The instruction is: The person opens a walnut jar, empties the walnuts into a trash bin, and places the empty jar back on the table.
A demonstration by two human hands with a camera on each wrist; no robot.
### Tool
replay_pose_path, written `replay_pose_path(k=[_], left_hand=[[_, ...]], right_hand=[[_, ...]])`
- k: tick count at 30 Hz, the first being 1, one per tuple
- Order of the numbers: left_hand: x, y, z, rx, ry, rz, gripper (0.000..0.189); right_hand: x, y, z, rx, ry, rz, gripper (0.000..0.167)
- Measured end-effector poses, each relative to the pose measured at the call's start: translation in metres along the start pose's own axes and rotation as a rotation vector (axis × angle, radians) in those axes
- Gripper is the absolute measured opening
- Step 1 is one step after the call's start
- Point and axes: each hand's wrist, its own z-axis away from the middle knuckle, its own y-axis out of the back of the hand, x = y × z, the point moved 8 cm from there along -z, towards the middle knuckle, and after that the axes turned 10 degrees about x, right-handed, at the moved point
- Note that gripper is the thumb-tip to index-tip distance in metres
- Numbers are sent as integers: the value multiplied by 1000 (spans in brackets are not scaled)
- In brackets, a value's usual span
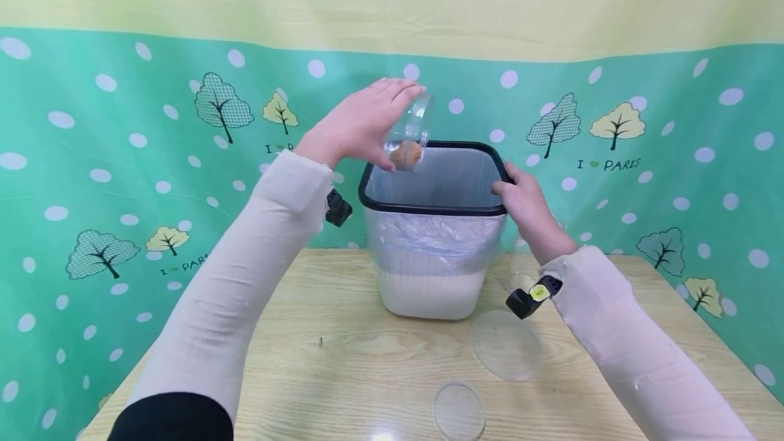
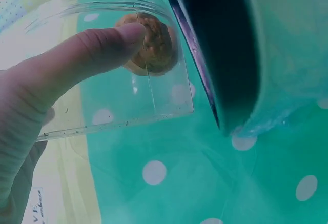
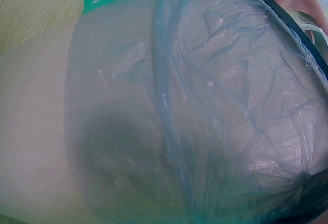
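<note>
My left hand (image 1: pixel 365 121) grips a clear plastic jar (image 1: pixel 418 116), tilted over the left side of a white trash bin (image 1: pixel 431 297). Inside the jar lies a rough, brown, rounded lump like a walnut (image 2: pixel 163 52), low toward the bin side; in the left wrist view my thumb overlaps it. With my right hand (image 1: pixel 531 209) I hold the bin's black rim (image 1: pixel 507 172) at its right side, thumb over the edge. A thin bluish plastic bag (image 3: pixel 220 90) lines the bin and is folded down over its outside. The bin's bottom is hidden.
Two clear round lids lie on the wooden table (image 1: pixel 306 386): a larger lid (image 1: pixel 507 347) in front of the bin and a smaller lid (image 1: pixel 459 411) nearer me. Another clear object (image 1: pixel 519 265) is partly hidden behind my right wrist. A patterned green curtain (image 1: pixel 184 203) hangs behind.
</note>
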Motion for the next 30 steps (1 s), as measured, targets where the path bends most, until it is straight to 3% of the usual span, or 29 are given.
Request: replay_pose_path(k=[5, 12, 18, 23, 30], left_hand=[[-4, -3, 2, -11, 10, -16, 118], [6, 0, -2, 38, -54, 11, 116], [6, -3, -3, -1, -37, -33, 117], [12, 0, -5, 20, -70, -43, 115], [12, -1, -6, -2, -71, -66, 115]], right_hand=[[0, 0, 0, 2, 3, 3, 66], [0, 0, -1, 1, 3, -1, 66], [-1, -1, -1, -1, 8, 0, 66], [-1, 1, -1, 5, 3, 12, 66], [-2, 1, 0, -2, 5, 4, 66]])
